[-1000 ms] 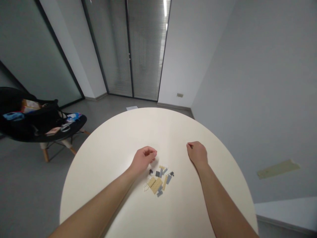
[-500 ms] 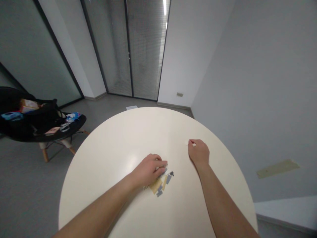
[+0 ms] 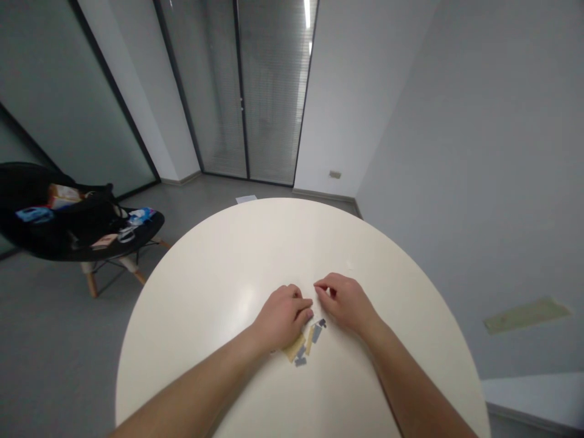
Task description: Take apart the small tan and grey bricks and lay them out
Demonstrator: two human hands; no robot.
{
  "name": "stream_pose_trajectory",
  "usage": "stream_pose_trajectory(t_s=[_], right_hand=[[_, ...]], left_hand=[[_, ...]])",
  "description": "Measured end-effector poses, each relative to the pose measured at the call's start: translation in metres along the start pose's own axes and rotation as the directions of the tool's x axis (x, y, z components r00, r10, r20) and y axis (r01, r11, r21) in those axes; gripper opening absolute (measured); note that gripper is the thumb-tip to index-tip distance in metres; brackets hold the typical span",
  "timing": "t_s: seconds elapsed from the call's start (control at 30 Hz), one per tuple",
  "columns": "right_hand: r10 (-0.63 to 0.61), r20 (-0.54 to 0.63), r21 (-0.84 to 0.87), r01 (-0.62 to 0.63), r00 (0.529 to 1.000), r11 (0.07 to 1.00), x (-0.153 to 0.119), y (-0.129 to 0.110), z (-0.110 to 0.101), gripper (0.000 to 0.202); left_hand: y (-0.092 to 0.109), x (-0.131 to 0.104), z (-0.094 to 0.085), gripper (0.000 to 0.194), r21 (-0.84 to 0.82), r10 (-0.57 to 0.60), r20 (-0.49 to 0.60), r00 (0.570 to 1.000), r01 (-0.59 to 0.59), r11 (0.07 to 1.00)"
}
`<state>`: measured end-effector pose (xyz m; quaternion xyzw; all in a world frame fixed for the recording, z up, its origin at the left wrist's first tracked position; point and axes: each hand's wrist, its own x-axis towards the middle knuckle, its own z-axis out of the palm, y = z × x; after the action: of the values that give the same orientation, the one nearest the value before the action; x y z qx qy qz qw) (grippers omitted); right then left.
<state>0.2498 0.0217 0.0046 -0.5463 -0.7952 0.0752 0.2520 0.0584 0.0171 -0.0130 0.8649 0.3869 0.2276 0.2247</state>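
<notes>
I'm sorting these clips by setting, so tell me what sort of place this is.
Probably a small office or meeting room: a glass partition with blinds, a plain round white table and a black chair with wooden legs suggest it.

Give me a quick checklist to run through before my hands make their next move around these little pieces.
1. Left hand at the pile: ok, over its far left part.
2. Every piece in view: not ok, the left hand hides some.
3. Dark piece uncovered: ok.
4. Right hand empty: cannot tell, its grip is too small to read.
5. White piece with the pile: not ok, it lies apart, beyond the right hand.
</notes>
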Motion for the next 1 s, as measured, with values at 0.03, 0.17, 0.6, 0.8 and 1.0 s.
stream_pose_trajectory(t_s=[0.03, 0.17, 0.6, 0.8, 1.0], right_hand=[[0.002, -0.010, 0.005, -0.002, 1.000, 1.000, 0.000, 0.001, 0.000, 0.017], [0.013, -0.050, 0.040, -0.011, 0.999, 0.999, 0.001, 0.007, 0.000, 0.018], [-0.008, -0.040, 0.141, 0.014, 0.999, 0.990, 0.000, 0.006, 0.008, 0.018], [-0.061, -0.156, 0.169, 0.088, 0.986, 0.982, 0.001, -0.005, 0.008, 0.017], [-0.116, -0.210, 0.180, 0.155, 0.971, 0.971, -0.001, -0.014, 0.021, 0.021]], left_hand=[[0.000, 0.000, 0.002, 0.022, -0.008, -0.022, -0.020, 1.000, 0.022, 1.000], [-0.002, 0.000, 0.010, 0.018, -0.070, -0.115, -0.065, 0.991, 0.111, 0.991], [-0.003, 0.001, 0.010, 0.007, -0.336, -0.316, -0.094, 0.944, 0.268, 0.903], [-0.012, 0.009, 0.005, 0.023, -0.760, -0.529, -0.147, 0.836, 0.246, 0.602], [-0.014, 0.012, 0.003, 0.033, -0.887, -0.593, -0.122, 0.796, 0.180, 0.425]])
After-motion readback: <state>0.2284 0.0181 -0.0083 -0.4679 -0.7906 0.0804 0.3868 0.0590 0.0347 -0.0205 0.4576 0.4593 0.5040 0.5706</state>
